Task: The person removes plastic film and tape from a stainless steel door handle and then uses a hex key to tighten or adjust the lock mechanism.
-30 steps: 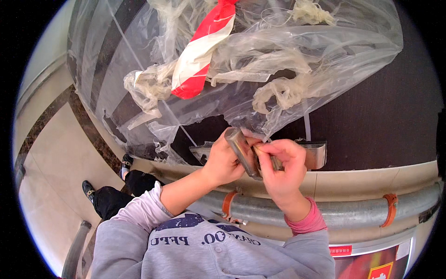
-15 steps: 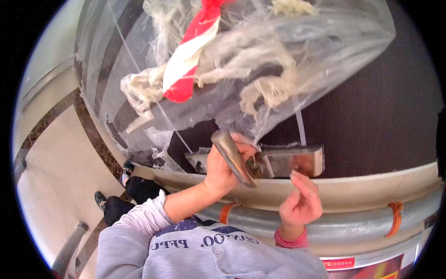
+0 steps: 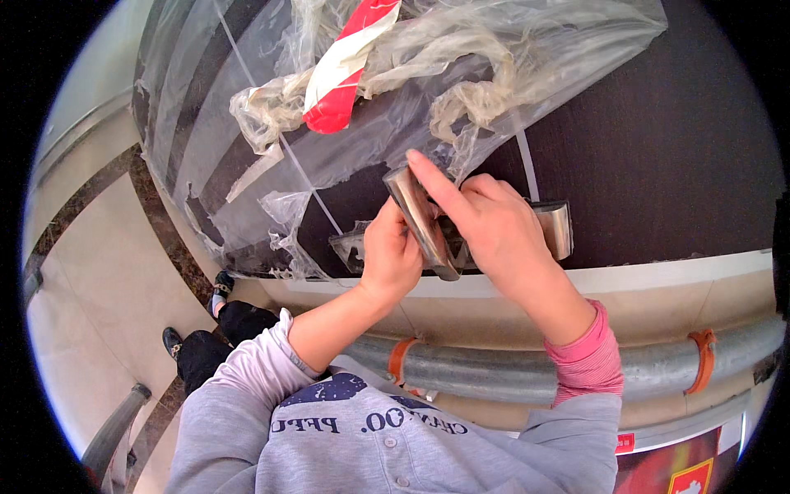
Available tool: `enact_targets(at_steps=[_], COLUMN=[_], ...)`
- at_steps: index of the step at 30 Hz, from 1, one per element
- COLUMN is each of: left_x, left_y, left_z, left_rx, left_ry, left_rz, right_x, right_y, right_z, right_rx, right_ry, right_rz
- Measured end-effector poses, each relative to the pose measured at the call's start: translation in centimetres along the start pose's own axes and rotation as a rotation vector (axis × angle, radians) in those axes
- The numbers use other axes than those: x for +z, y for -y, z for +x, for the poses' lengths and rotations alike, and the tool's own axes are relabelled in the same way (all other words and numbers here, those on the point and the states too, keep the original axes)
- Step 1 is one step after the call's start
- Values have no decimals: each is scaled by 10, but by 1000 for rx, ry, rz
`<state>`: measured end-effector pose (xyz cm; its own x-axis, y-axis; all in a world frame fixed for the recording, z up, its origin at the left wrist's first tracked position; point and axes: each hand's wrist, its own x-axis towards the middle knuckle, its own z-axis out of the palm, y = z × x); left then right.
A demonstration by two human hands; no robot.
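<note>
A metal lever handle [image 3: 424, 218] stands out from a long plate [image 3: 557, 229] on a dark wood-grain door panel [image 3: 658, 165]. My left hand [image 3: 391, 251] closes round the lever's left side, with its fingers partly hidden behind the metal. Over the plate lies my right hand [image 3: 506, 226], its index finger stretched out to the upper end of the lever. Its other fingers bend loosely near the torn tip of the film, and its thumb is hidden. Crumpled clear plastic film [image 3: 481, 103] covers much of the panel above both hands.
Red-and-white striped tape [image 3: 341, 74] is stuck across the film. A grey pipe [image 3: 527, 375] with orange straps runs below the panel. Tiled floor [image 3: 90, 305] and two feet in dark shoes [image 3: 220, 288] are at the left. A red printed board [image 3: 675, 461] stands at the lower right.
My right hand has moved up and left from beside the plate's lower edge to the lever, with its index finger now extended. The panel, handle and film sit higher in the view.
</note>
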<state>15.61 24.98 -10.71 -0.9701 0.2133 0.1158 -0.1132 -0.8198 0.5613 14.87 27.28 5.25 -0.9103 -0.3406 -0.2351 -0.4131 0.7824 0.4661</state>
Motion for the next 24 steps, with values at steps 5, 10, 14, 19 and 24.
enact_targets(at_steps=[5,10,14,19,24], left_x=[-1,-3,-5,-9,-14], left_y=[-3,3,1,15,4], left_z=[-1,-2,-4,-5,-1], left_rx=[103,95,127,149,378], left_ry=[-32,3,22,8,28], left_rz=[76,1,70,77,429], right_x=[5,2,9,3,1], right_y=[-1,2,12,20,11], right_z=[6,6,9,7,-1], right_rx=[-101,-64,-64,-33,16], right_ry=[-117,0,-95,-30,-57], right_rz=[38,-49,-207,-300,30])
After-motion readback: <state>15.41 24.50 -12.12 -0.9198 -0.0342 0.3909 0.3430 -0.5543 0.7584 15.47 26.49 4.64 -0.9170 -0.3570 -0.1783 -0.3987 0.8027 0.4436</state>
